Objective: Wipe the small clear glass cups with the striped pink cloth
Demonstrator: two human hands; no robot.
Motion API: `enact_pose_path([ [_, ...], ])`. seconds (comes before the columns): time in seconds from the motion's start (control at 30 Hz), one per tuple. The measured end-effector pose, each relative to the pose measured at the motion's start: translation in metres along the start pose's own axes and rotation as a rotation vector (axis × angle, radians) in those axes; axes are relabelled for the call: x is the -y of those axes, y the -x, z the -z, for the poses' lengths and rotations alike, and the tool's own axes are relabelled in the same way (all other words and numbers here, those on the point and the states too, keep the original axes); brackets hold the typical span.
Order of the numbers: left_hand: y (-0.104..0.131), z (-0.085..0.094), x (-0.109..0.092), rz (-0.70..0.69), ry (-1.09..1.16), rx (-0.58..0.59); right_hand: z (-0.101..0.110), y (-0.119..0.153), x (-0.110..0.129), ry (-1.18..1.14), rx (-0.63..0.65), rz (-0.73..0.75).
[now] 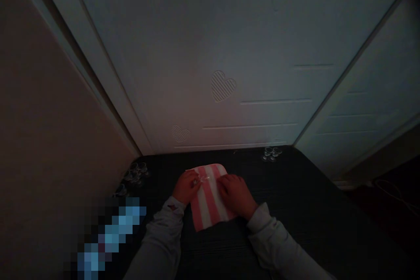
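A pink and white striped cloth (pixel 206 203) lies on the dark tabletop in front of me. On its upper part, by my left fingertips, is a small clear, shiny object (pixel 205 179), like glass or plastic; its kind is too dim to make out. My left hand (pixel 186 186) is closed, fingers bent around one end of this object at the cloth's left edge. At the right edge, my right hand (pixel 236 193) is closed with curled fingers on the cloth; its fingertips are partly hidden.
Several small clear glass-like items (pixel 135 173) stand at the table's left edge. More of them (pixel 271 153) are at the back right. The dark table (pixel 210 253) meets a white panel (pixel 210 30) with heart reliefs. A blurred bright patch (pixel 113 236) covers the lower left.
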State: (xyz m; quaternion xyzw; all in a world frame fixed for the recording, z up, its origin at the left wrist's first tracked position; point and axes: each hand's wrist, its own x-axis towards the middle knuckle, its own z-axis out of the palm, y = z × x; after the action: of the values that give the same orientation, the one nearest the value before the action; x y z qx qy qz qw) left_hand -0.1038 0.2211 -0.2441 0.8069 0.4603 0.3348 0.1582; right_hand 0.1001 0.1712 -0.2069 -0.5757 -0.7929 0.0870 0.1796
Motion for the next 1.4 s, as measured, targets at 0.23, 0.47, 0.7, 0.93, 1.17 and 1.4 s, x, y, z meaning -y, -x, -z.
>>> enact_pose_path([
  [0.23,0.001,-0.001,-0.012,-0.082,-0.076,0.058,0.001,-0.003,-0.007,-0.078,-0.036,-0.093],
  [0.47,0.000,-0.003,-0.013,-0.144,-0.098,0.093,-0.002,-0.006,-0.009,-0.092,-0.071,-0.124],
  [0.7,0.000,-0.001,-0.019,-0.124,-0.054,0.055,0.000,-0.007,-0.007,-0.072,-0.018,-0.150],
  [0.93,0.000,0.005,-0.013,-0.045,0.154,-0.091,0.001,-0.007,-0.008,-0.084,-0.011,-0.143],
  [1.17,0.000,0.010,-0.020,-0.033,0.279,-0.078,0.002,-0.007,-0.008,-0.099,0.007,-0.157],
  [1.4,-0.001,0.009,-0.020,-0.031,0.322,-0.025,0.000,-0.007,-0.009,-0.113,0.003,-0.167],
])
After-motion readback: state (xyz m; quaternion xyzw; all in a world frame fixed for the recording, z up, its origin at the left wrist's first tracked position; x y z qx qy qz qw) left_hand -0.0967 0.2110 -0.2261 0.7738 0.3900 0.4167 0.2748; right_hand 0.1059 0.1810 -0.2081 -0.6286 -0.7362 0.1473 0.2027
